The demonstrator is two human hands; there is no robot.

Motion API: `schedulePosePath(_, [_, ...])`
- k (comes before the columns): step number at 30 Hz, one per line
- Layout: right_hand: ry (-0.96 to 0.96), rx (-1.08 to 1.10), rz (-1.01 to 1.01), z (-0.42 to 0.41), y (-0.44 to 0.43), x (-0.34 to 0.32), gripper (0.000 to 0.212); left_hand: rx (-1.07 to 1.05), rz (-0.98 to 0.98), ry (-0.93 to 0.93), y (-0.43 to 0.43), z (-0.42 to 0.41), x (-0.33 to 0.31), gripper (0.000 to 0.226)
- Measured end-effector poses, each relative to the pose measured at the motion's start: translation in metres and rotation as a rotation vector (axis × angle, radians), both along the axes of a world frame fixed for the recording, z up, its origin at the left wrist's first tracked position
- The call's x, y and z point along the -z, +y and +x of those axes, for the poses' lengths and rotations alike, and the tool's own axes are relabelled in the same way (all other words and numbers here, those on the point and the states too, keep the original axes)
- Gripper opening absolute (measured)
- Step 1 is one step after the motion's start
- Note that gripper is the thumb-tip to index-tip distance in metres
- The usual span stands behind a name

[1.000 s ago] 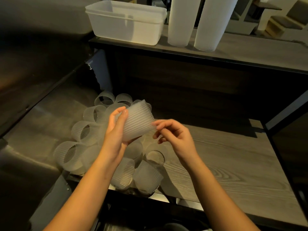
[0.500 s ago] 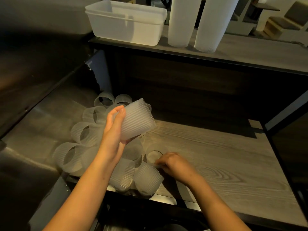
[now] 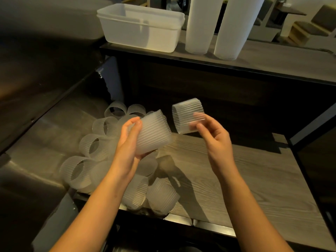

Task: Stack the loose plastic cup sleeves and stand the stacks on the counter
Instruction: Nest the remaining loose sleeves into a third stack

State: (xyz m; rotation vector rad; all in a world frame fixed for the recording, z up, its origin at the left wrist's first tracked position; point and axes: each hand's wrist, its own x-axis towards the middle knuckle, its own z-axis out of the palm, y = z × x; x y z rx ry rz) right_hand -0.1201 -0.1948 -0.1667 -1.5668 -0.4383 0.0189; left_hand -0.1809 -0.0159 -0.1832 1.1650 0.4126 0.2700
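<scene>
My left hand (image 3: pixel 129 140) grips a short stack of ribbed, translucent cup sleeves (image 3: pixel 153 133), tilted with its wide end toward the right. My right hand (image 3: pixel 212 135) holds a single loose sleeve (image 3: pixel 187 113) by its lower rim, a little to the right of the stack and apart from it. Below both hands a pile of several loose sleeves (image 3: pixel 94 160) lies on the lower wooden shelf (image 3: pixel 245 179). Two tall finished stacks (image 3: pixel 200 24) (image 3: pixel 234 28) stand upright on the upper counter (image 3: pixel 272 59).
A white plastic tub (image 3: pixel 141 28) sits on the counter left of the tall stacks. A dark metal surface (image 3: pixel 36 124) slopes along the left. A dark frame (image 3: pixel 312 142) borders the shelf on the right.
My right hand went down to the pile, took one sleeve and lifted it up beside the stack. My left hand kept its stack in nearly the same place.
</scene>
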Motion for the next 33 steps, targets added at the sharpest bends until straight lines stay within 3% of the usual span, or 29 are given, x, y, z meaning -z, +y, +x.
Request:
schedulePosePath(7, [-0.077, -0.097, -0.08, -0.009, 0.013, 0.004, 0.031, 0.019, 0.006, -0.004, -0.003, -0.002, -0.001, 0.052])
schedulePosePath(12, [-0.153, -0.178, -0.24, -0.018, 0.019, 0.012, 0.04, 0.014, 0.01, 0.01, -0.008, 0.0, 0.002, 0.044])
schedulePosePath(16, [-0.18, -0.25, -0.25, -0.023, 0.02, 0.015, 0.036, -0.014, 0.01, 0.014, -0.006, -0.002, 0.002, 0.037])
schedulePosePath(19, [-0.223, -0.163, -0.185, -0.025, 0.015, 0.02, 0.038, -0.031, 0.017, -0.005, -0.007, -0.006, 0.0, 0.034])
schedulePosePath(22, [-0.1, -0.045, -0.184, -0.026, 0.008, 0.032, 0.04, -0.053, -0.011, -0.018, -0.005, -0.009, -0.004, 0.027])
schedulePosePath(27, [0.178, -0.258, -0.501, -0.037, 0.006, 0.058, 0.035, -0.058, -0.003, -0.019, -0.005, -0.017, -0.005, 0.026])
schedulePosePath(33, [0.252, -0.303, -0.662, -0.05, 0.004, 0.069, 0.036, -0.042, 0.018, -0.016, -0.008, -0.027, -0.005, 0.028])
